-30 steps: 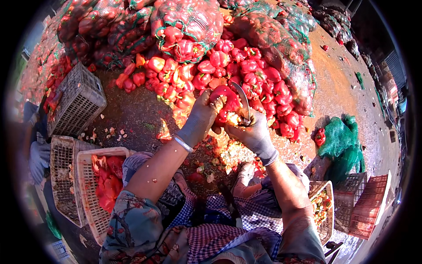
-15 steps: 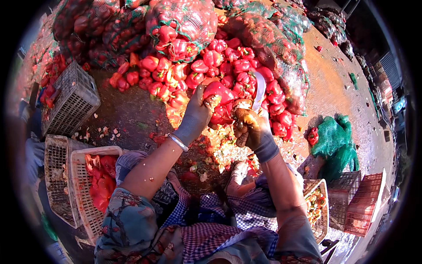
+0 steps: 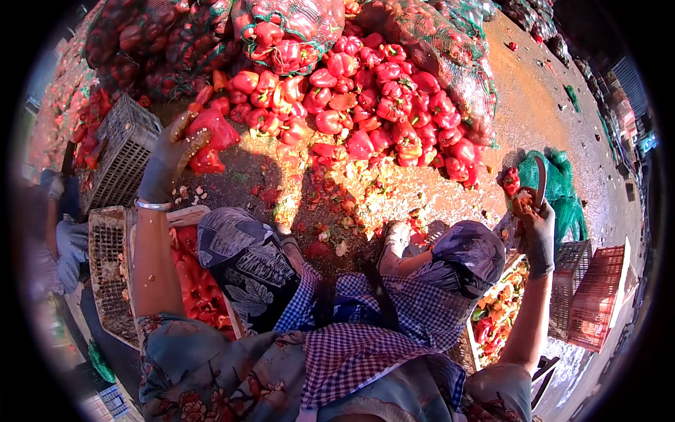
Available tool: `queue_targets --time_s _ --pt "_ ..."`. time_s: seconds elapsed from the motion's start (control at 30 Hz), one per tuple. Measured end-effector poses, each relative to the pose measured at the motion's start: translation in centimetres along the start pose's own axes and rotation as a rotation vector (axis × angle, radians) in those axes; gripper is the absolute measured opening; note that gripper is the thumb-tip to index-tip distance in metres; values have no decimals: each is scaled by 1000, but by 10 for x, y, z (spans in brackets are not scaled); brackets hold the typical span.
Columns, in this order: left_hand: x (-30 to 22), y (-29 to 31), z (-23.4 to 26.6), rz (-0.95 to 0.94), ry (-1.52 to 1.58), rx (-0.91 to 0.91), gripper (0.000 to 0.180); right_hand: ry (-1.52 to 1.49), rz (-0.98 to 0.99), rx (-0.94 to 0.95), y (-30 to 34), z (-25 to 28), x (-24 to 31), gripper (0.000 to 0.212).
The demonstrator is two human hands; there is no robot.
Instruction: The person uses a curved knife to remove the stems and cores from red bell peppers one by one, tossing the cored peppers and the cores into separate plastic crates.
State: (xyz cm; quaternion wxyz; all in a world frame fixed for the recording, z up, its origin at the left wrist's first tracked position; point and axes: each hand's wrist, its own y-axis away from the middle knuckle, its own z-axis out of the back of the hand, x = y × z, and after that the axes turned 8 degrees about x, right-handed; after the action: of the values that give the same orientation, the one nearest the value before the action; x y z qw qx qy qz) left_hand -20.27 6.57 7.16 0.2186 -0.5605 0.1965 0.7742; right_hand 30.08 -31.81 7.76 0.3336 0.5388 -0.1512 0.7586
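Note:
My gloved left hand (image 3: 171, 156) is raised at the left, its fingers closed on a cut red bell pepper (image 3: 214, 141). My gloved right hand (image 3: 537, 232) is out at the right, shut on a knife (image 3: 541, 176) whose curved blade points up. A pale, ragged piece that looks like a pepper core (image 3: 523, 201) shows at the same hand's fingertips. By my left knee, red pepper pieces (image 3: 193, 278) fill part of a crate (image 3: 235, 320). Below my right hand, a crate of trimmings (image 3: 500, 316) holds yellowish and red scraps.
A heap of red bell peppers (image 3: 394, 105) lies ahead, with stuffed mesh sacks (image 3: 288, 32) behind it. Scraps (image 3: 351, 190) litter the wet floor. Grey crate (image 3: 123, 151) stands at left; green netting (image 3: 555, 186) and a reddish crate (image 3: 598, 302) lie right. Another person's gloved hand (image 3: 70, 246) shows far left.
My hands have moved apart from over the heap. The left carried the red pepper left toward the crates; the right swung right with the knife and the pale piece.

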Motion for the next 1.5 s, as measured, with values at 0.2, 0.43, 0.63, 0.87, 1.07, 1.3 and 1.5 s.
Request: queue_targets --time_s 0.2,0.43,0.63,0.87,1.07,1.3,1.5 --pt "75 121 141 543 -922 113 38 969 -225 -199 77 131 -83 27" --pt "59 -46 -3 46 -773 150 45 219 -17 -42 -29 -13 -6 14" --pt "152 -157 -152 -239 -947 414 46 -74 -66 373 -87 -154 39 30" --pt "235 -209 -256 82 -1060 559 49 -157 -214 389 -97 -164 12 24" --pt "312 -241 -265 -132 -1089 451 54 -105 -331 306 -104 -179 39 19" --pt "324 -261 -284 121 -915 522 39 -126 -338 273 -109 -182 35 21" --pt "297 -236 -268 179 -765 355 30 -57 -169 356 -108 -181 22 23"
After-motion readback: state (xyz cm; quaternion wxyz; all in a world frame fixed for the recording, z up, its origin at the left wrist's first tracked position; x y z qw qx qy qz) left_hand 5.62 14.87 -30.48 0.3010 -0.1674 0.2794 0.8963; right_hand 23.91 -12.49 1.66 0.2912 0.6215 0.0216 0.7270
